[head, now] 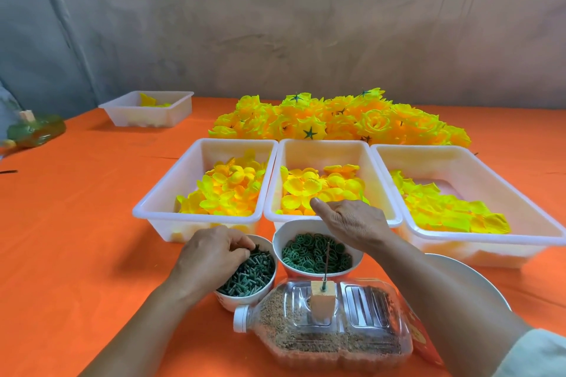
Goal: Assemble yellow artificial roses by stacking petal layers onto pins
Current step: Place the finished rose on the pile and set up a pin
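Three white trays hold loose yellow petal layers: a left tray [159, 196], a middle tray [324, 147] and a right tray [490, 168]. My left hand [211, 254] reaches into a white bowl of dark green pins [245, 300], its fingertips curled among the pins. My right hand [352, 220] is over the front rim of the middle tray, thumb out, fingers curled down into the petals [318, 184]. A thin upright pin [326, 263] stands in a wooden block [321, 300] on a clear plastic bottle [321, 324] lying on its side.
A bowl of green ring discs [315, 254] stands behind the bottle. A heap of finished yellow roses [337, 119] lies behind the trays. A fourth white tray [147, 107] sits at the far left of the orange table [76, 223]. A white plate [465, 278] lies at right.
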The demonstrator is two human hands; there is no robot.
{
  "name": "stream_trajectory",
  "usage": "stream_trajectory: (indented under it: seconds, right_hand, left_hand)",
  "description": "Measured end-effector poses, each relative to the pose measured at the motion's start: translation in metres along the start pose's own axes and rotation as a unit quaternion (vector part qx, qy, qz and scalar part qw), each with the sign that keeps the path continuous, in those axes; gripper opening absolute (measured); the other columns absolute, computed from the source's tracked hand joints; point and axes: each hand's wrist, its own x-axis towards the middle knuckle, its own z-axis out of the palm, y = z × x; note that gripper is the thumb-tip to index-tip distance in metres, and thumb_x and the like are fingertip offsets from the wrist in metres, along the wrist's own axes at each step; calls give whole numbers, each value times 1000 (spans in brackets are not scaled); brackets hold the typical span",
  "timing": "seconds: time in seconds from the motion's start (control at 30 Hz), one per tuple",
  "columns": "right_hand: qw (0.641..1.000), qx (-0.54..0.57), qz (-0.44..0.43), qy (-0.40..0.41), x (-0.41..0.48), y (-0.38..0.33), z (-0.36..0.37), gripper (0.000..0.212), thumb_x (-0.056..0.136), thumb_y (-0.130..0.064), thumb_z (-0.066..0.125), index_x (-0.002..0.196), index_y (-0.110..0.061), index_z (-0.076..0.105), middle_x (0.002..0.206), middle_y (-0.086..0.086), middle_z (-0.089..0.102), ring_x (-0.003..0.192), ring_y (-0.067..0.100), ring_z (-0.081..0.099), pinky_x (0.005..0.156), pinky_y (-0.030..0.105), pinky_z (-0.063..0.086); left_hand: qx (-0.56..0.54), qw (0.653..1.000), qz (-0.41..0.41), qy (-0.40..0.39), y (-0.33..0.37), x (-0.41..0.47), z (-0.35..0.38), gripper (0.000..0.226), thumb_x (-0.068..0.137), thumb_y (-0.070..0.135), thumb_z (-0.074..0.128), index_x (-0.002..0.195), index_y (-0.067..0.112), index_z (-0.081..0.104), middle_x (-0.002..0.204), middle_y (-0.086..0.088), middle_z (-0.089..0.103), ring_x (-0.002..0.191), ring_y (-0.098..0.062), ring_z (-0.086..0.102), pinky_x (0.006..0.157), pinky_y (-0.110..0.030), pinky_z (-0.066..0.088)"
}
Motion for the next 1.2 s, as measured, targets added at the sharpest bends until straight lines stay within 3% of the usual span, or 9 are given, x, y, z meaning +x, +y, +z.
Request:
stream_trajectory:
  seconds: [0.1, 0.17, 0.33, 0.4, 0.47, 0.6, 0.93, 1.07, 1.2]
  right_hand:
    - [1000, -3, 2, -1, 0, 0, 0, 76, 87, -78, 10, 111, -32, 66, 110, 3, 68, 107, 29, 58, 70, 34, 33]
    - [1000, -6, -2, 0, 0, -1, 0, 76, 86, -78, 9, 106, -32, 66, 106, 2, 68, 105, 29, 59, 68, 34, 33]
    - [1000, -10, -6, 2, -1, -3, 0, 76, 86, -77, 8, 96, -31, 67, 98, 2, 67, 99, 28, 58, 67, 34, 34]
    - [1000, -7, -9, 4, 0, -4, 0, 75, 87, -77, 8, 92, -29, 66, 96, 1, 67, 97, 28, 58, 67, 34, 34]
    - [1000, -7, -12, 7, -1, -5, 0, 75, 87, -76, 8, 90, -29, 66, 95, 1, 66, 96, 28, 58, 66, 33, 34]
    - [1000, -11, -13, 11, -1, -5, 1, 76, 88, -76, 7, 98, -31, 67, 99, 0, 67, 100, 28, 59, 66, 33, 34]
    - [1000, -9, -17, 20, -1, -7, 1, 73, 88, -75, 10, 89, -30, 66, 96, 2, 68, 97, 28, 59, 63, 33, 30]
    - [1000, -13, -18, 21, -3, -7, -1, 72, 89, -75, 10, 87, -29, 66, 93, 2, 68, 95, 28, 59, 63, 33, 32]
    - [1000, -7, -23, 18, -5, -8, -3, 69, 90, -73, 12, 72, -25, 58, 83, 1, 63, 91, 29, 58, 63, 33, 32]
  left_hand:
    - [-88, 996, -11, 18, 0, -1, -3, 14, 83, 22, 70, 85, 34, 76, 79, 15, 72, 80, 0, 64, 73, -22, 48]
    - [-222, 974, -36, 10, 1, -2, -6, 16, 87, 12, 67, 88, 26, 75, 72, 6, 73, 71, -7, 65, 65, -20, 49]
    - [-577, 809, -99, -50, 19, -8, -20, 24, 84, 3, 66, 106, 13, 67, 81, -12, 73, 67, -14, 70, 54, -19, 55]
    - [-634, 762, -112, -68, 28, -9, -24, 24, 75, 6, 67, 98, 11, 71, 80, -13, 73, 64, -14, 70, 52, -20, 56]
    - [-658, 739, -119, -82, 36, -10, -25, 17, 70, 6, 66, 83, 12, 76, 78, -12, 73, 61, -13, 70, 50, -20, 55]
    - [-662, 733, -110, -114, 47, -12, -23, 18, 71, 7, 64, 80, 10, 79, 79, -13, 73, 62, -14, 71, 50, -21, 56]
    - [-662, 727, -91, -155, 62, -15, -23, 26, 68, 11, 68, 91, 6, 78, 86, -17, 74, 69, -18, 73, 54, -22, 57]
    - [-652, 736, -83, -163, 68, -18, -24, 28, 64, -2, 73, 91, 6, 78, 85, -16, 73, 69, -17, 72, 55, -21, 57]
    - [-656, 734, -87, -154, 80, -24, -25, 20, 67, 14, 69, 84, 8, 79, 79, -13, 73, 63, -15, 71, 51, -21, 55]
